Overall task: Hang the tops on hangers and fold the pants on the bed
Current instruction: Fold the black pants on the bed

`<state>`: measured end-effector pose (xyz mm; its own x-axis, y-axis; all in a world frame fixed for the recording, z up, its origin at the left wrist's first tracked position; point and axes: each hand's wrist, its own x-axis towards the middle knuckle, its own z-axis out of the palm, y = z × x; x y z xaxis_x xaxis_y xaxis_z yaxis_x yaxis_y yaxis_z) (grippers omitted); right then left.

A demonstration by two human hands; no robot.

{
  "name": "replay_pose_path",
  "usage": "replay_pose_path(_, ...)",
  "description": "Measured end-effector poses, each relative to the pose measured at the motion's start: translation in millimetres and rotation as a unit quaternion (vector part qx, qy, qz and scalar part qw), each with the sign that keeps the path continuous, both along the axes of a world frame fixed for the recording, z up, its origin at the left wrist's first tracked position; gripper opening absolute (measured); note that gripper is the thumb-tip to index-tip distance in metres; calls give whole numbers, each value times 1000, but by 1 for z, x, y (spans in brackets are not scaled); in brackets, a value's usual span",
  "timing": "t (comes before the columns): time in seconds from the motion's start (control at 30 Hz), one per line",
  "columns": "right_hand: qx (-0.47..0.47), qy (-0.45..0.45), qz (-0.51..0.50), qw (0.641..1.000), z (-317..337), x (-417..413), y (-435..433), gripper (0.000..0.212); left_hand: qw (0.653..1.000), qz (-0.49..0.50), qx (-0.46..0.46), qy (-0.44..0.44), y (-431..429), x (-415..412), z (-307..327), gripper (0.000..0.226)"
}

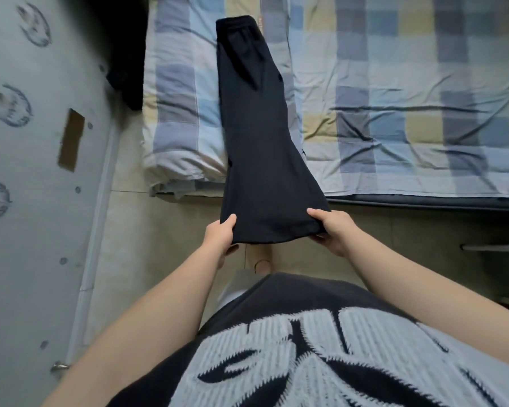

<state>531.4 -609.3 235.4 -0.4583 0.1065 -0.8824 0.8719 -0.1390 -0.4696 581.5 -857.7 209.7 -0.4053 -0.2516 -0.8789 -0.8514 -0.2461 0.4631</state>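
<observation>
Your printed shirt (306, 348) fills the near view, and both forearms reach from it toward the bed (394, 198). Just short of the bed's near edge, your left hand (221, 239) pinches one hem corner of the black pants (256, 127), thumb on top and fingers curled beneath. Your right hand (332, 230) grips the other corner the same way. The hem hangs in the air off the bed's edge. From there the pants run up over the edge and lie flat on the checked sheet (394, 83), with the waistband at the bed's far side.

They seem to be doubled leg on leg already, so the next fold is probably hem to waistband. Expect light, limp cloth that sags between your hands and slides on the sheet. Keep hold of the two hem corners, pull them slightly apart so the edge stays straight, and carry it across low. A dark cloth (124, 69) hangs beyond the bed's left side.
</observation>
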Motion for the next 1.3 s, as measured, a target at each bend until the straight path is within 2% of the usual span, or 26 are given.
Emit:
replay_pose_path(0.2, -40, 7, -23, 999, 18, 72, 11, 16, 999, 0, -32, 30, 6, 75, 24, 16)
replay_pose_path(0.37, -50, -18, -22, 998, 15, 163, 27, 22, 994, -46, -96, 6, 20, 165, 23, 27)
replay_pose_path(0.53, -65, -70, 13, 995, 10, 251, 43, 26, 990, -83, -107, -43, 19, 251, 24, 31)
replay_pose_path(0.7, -60, -74, 47, 994, 9, 281, 53, 28, 988, -102, -103, -49, 18, 282, 29, 25)
replay_pose_path(0.9, -51, -59, 30, 997, 18, 255, 53, 27, 991, -94, -88, -35, 22, 252, 39, 23)
replay_pose_path(1.07, -49, -39, 5, 998, 31, 193, 47, 28, 998, -22, -46, -25, 21, 192, 40, 22)
replay_pose_path(1.23, -59, -11, -18, 998, 42, 97, 31, 6, 998, 64, 5, 5, 10, 95, 40, 18)
replay_pose_path(1.3, -60, -6, -27, 998, 45, 50, 20, 4, 996, 86, 30, 10, 3, 48, 41, 18)
